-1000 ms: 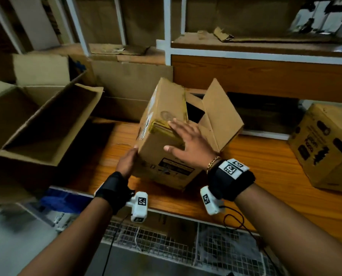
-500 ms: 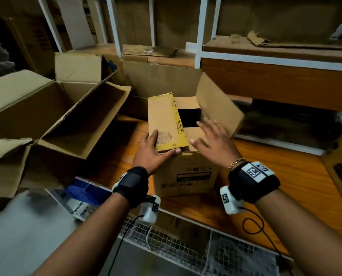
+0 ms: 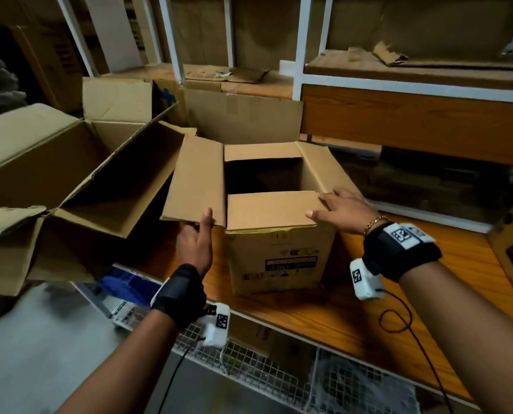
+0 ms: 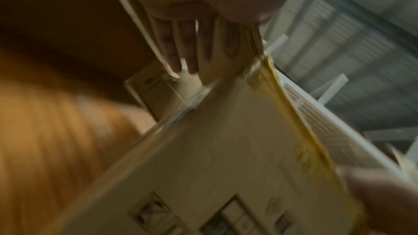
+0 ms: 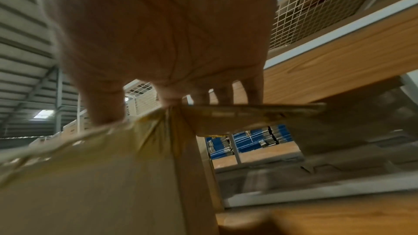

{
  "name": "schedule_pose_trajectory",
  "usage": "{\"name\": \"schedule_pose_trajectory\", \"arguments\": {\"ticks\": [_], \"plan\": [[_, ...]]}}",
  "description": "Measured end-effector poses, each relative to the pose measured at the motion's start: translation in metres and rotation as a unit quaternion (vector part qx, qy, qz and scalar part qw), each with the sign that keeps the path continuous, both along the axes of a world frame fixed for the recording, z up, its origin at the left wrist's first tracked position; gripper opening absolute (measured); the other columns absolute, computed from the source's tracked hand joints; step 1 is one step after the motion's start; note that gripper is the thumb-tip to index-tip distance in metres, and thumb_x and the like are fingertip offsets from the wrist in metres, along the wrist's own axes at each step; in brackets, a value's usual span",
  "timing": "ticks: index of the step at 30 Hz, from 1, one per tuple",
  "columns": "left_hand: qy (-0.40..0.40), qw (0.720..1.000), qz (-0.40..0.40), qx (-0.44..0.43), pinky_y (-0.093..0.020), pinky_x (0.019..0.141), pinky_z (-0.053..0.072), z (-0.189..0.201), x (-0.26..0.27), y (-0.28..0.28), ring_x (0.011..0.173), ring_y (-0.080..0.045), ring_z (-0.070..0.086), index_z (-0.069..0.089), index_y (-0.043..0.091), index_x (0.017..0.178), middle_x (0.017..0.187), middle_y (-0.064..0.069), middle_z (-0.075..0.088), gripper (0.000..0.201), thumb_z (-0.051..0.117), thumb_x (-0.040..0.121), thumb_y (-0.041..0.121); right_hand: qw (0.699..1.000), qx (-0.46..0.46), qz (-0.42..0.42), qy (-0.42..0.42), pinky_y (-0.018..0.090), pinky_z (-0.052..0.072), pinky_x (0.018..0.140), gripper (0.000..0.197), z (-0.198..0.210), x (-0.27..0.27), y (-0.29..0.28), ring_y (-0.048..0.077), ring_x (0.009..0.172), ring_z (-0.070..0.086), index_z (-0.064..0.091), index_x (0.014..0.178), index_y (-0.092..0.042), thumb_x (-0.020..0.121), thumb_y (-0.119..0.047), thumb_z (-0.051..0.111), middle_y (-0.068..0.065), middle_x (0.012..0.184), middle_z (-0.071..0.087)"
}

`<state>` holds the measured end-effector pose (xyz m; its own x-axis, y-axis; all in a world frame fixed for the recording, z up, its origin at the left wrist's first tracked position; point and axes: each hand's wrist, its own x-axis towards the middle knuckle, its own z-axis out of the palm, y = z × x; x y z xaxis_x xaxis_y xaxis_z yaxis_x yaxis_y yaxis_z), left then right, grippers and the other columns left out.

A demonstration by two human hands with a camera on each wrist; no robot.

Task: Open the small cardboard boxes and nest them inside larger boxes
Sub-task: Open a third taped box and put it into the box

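Small box (image 3: 279, 246) stands upright on the wooden shelf (image 3: 323, 318), just right of the large open box (image 3: 55, 174); left hand (image 3: 194, 243) pinches its left flap (image 3: 195, 177), right hand (image 3: 343, 210) rests straight-fingered on the right flap; opening step nearly done; next, lift it left into the large box.

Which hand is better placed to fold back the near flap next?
Probably the right hand: its fingers already lie on the near flap of the small cardboard box. The left hand is busy holding the left flap.
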<state>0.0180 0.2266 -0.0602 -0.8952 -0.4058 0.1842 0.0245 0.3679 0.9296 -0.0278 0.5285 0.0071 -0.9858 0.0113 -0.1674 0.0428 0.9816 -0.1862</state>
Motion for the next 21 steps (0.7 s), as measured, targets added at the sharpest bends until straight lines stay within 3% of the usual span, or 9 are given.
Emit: {"name": "schedule_pose_trajectory", "arguments": {"ticks": [1, 3, 6, 10, 13, 15, 17, 19, 21], "plan": [[-0.001, 0.999, 0.021, 0.034, -0.036, 0.092, 0.047, -0.003, 0.001, -0.003, 0.097, -0.023, 0.060, 0.057, 0.009, 0.117, 0.097, -0.004, 0.063, 0.072, 0.049, 0.083, 0.072, 1.000, 0.009, 0.014, -0.021, 0.051, 0.021, 0.115, 0.094, 0.007, -0.007, 0.000, 0.034, 0.146, 0.016, 0.026, 0.152, -0.031, 0.075, -0.081, 0.045, 0.006, 0.162, 0.013], [0.008, 0.994, 0.062, 0.085, -0.039, 0.111, 0.031, -0.005, 0.004, -0.011, 0.132, -0.020, 0.040, 0.015, 0.023, 0.153, 0.146, -0.005, 0.041, 0.108, 0.070, 0.071, 0.066, 0.997, 0.006, 0.035, -0.069, 0.045, 0.017, 0.116, 0.102, 0.020, -0.019, -0.004, 0.032, 0.148, 0.012, 0.023, 0.154, -0.023, 0.074, -0.076, 0.056, 0.010, 0.163, 0.009], [0.003, 0.990, 0.142, -0.006, -0.052, 0.117, 0.015, -0.003, 0.004, -0.018, 0.149, -0.027, 0.011, -0.007, 0.032, 0.153, 0.163, -0.002, 0.002, 0.135, 0.075, 0.055, 0.074, 0.992, -0.052, 0.045, -0.107, 0.040, 0.019, 0.115, 0.096, 0.034, -0.027, -0.009, 0.029, 0.146, 0.016, 0.023, 0.154, -0.015, 0.080, -0.057, 0.067, 0.011, 0.161, 0.016], [-0.031, 0.947, 0.091, -0.306, -0.052, 0.115, 0.001, 0.007, 0.003, -0.020, 0.150, -0.021, 0.007, 0.026, 0.039, 0.149, 0.160, 0.005, 0.023, 0.077, 0.047, 0.083, 0.073, 0.988, -0.101, 0.019, -0.111, 0.038, 0.031, 0.102, 0.075, 0.035, -0.032, -0.012, 0.027, 0.133, 0.035, 0.042, 0.143, -0.017, 0.081, -0.046, 0.072, 0.008, 0.150, 0.036], [0.014, 0.945, -0.021, -0.327, -0.043, 0.114, 0.012, 0.012, -0.002, -0.015, 0.138, -0.012, 0.035, 0.051, 0.041, 0.136, 0.144, 0.011, 0.049, 0.039, 0.039, 0.100, 0.048, 0.965, -0.257, -0.052, -0.022, 0.031, 0.037, 0.075, 0.044, 0.043, -0.027, -0.014, 0.020, 0.102, 0.051, 0.055, 0.121, -0.021, 0.089, -0.049, 0.061, 0.010, 0.132, 0.053], [0.023, 0.949, -0.046, -0.312, -0.039, 0.109, 0.021, 0.012, -0.008, -0.017, 0.133, -0.010, 0.041, 0.057, 0.039, 0.130, 0.141, 0.013, 0.052, 0.034, 0.039, 0.101, 0.040, 0.905, -0.413, -0.097, 0.022, 0.033, 0.035, 0.078, 0.044, 0.055, -0.016, -0.012, 0.021, 0.108, 0.053, 0.058, 0.118, -0.024, 0.094, -0.059, 0.046, 0.007, 0.130, 0.058], [0.020, 0.958, -0.075, -0.274, -0.041, 0.111, 0.027, 0.011, -0.015, -0.022, 0.129, -0.010, 0.046, 0.061, 0.038, 0.126, 0.139, 0.013, 0.053, 0.036, 0.039, 0.098, 0.042, 0.862, -0.500, -0.085, -0.014, 0.040, 0.031, 0.086, 0.051, 0.068, -0.005, -0.003, 0.020, 0.100, 0.056, 0.061, 0.093, -0.024, 0.091, -0.069, 0.037, 0.005, 0.104, 0.068], [0.011, 0.969, -0.111, -0.221, -0.048, 0.107, 0.039, 0.014, -0.020, -0.025, 0.122, -0.013, 0.053, 0.061, 0.039, 0.122, 0.136, 0.011, 0.055, 0.043, 0.034, 0.092, 0.052, 0.864, -0.497, -0.038, -0.069, 0.046, 0.032, 0.089, 0.051, 0.071, 0.003, 0.008, 0.019, 0.089, 0.055, 0.060, 0.080, -0.021, 0.087, -0.069, 0.044, 0.002, 0.084, 0.064], [-0.023, 0.965, -0.155, -0.212, -0.049, 0.108, 0.039, 0.020, -0.020, -0.024, 0.127, -0.018, 0.050, 0.055, 0.038, 0.129, 0.143, 0.006, 0.047, 0.060, 0.029, 0.084, 0.067, 0.913, -0.389, 0.020, -0.121, 0.041, 0.036, 0.094, 0.041, 0.067, 0.010, 0.013, 0.017, 0.098, 0.054, 0.062, 0.093, -0.027, 0.076, -0.063, 0.060, 0.002, 0.106, 0.062]]}}
